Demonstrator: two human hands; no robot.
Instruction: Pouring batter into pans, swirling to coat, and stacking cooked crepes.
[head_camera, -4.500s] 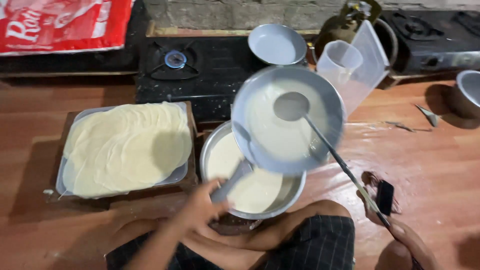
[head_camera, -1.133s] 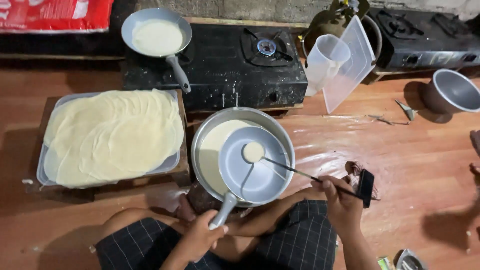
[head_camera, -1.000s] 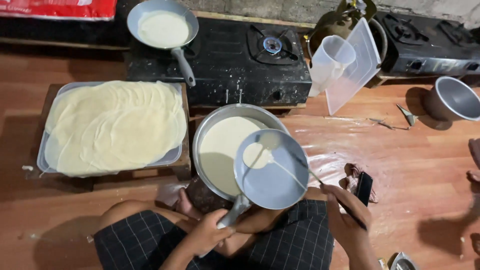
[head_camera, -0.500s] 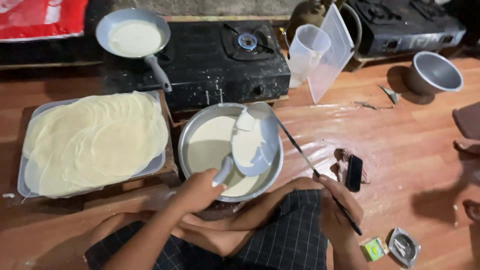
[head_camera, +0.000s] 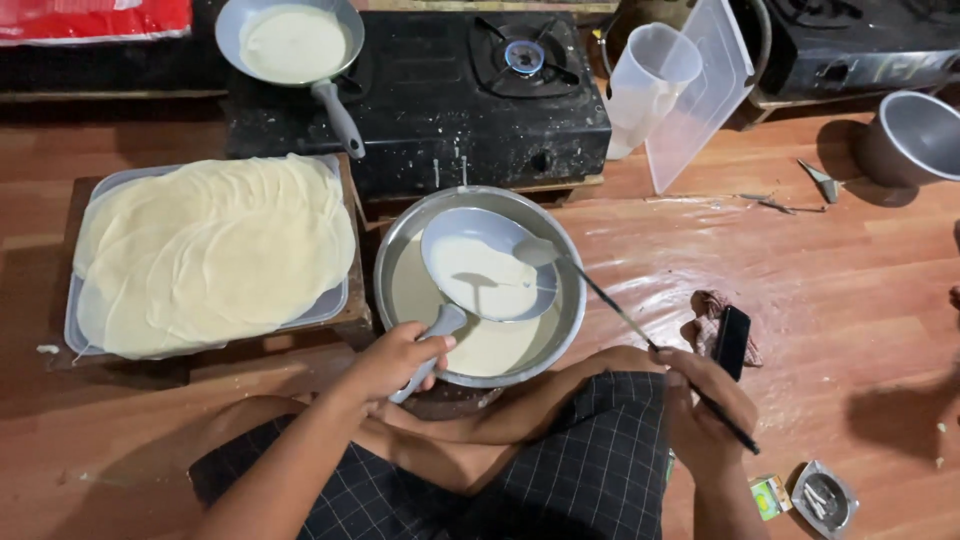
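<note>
1. Gripping the handle of a small grey pan, the left hand is curling tight around it, near the person's knees.
2. That pan is tilting over the big metal bowl, and pale batter is sitting inside the pan.
3. The right hand is closing around the thin dark handle of a ladle, near the right knee.
4. The ladle's cup is resting at the right rim of the tilted pan, above the bowl.
5. The bowl is sitting on the floor just in front of the person, and it is holding plenty of batter, so I think lots of work is left.
6. To the left of the bowl, a tray is carrying a tall pile of thin pale sheets, so many look done already.
7. Far from the person, a black gas stove is standing behind the bowl and the tray.
8. A second pan is sitting on the stove's far left burner with a thin layer of batter inside, so one more sheet seems to be cooking.
9. The far right burner is standing bare.
10. A clear plastic jug and a clear lid are leaning to the right of the stove.
11. A dark phone is lying on a rag on the wooden floor, near the right hand.
</note>
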